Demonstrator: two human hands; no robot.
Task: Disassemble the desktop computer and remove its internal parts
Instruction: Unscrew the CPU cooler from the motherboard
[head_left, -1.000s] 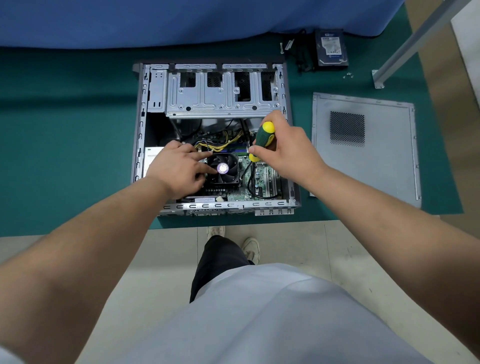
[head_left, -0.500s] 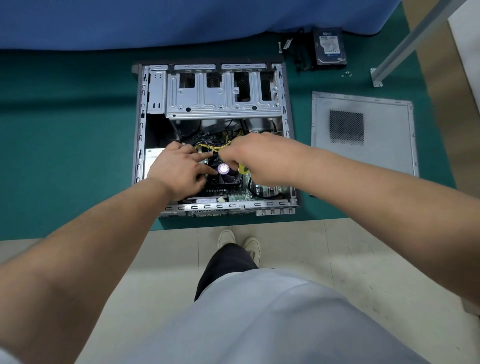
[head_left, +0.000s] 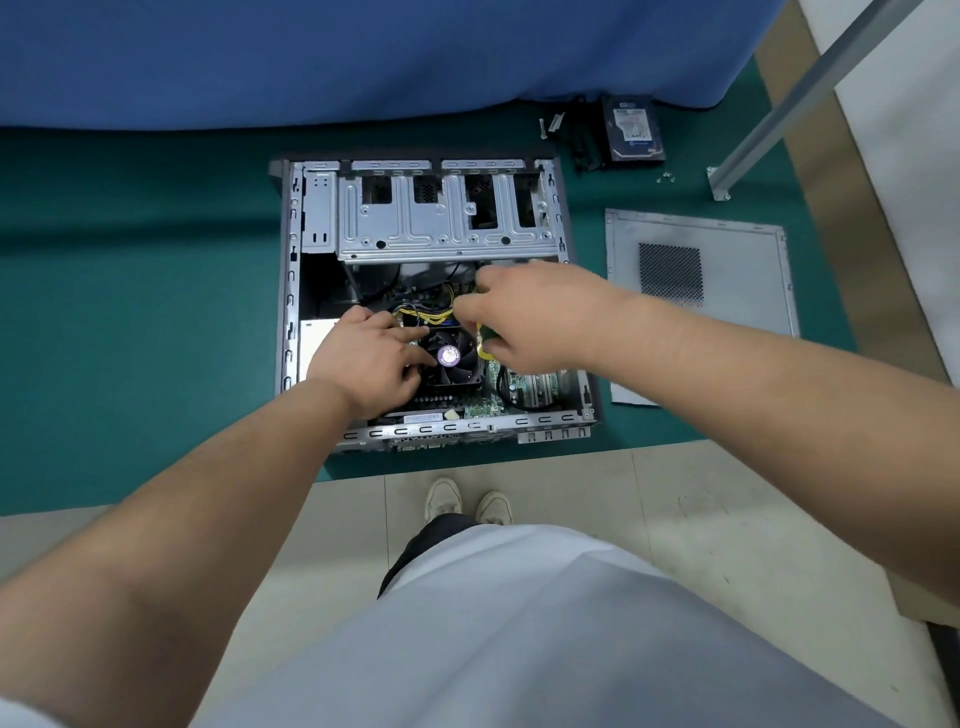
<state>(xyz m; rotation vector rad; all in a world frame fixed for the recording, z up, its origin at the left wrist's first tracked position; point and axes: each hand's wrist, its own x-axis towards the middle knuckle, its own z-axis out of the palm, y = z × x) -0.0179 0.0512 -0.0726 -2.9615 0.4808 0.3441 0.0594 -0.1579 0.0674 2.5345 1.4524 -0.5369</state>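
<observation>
An open desktop computer case (head_left: 447, 228) lies on its side on the green table mat. Inside it sits a black CPU cooler fan (head_left: 457, 358) with a purple centre label, on the green motherboard (head_left: 535, 387). My left hand (head_left: 371, 356) rests on the fan's left edge, fingers spread over it. My right hand (head_left: 530, 317) reaches in above the fan's right side and holds a green-and-yellow screwdriver (head_left: 485, 340); only a bit of its handle shows under the palm. Yellow power cables (head_left: 434, 314) run between the two hands.
The removed grey side panel (head_left: 727, 270) lies right of the case. A hard drive (head_left: 634, 130), black cables and loose screws (head_left: 666, 179) lie at the back right. A metal frame leg (head_left: 727, 176) stands there. The table edge runs just below the case.
My right hand turned the screwdriver from upright to low under the palm and moved left over the fan, then slightly back toward the cables. My left hand stayed on the fan.
</observation>
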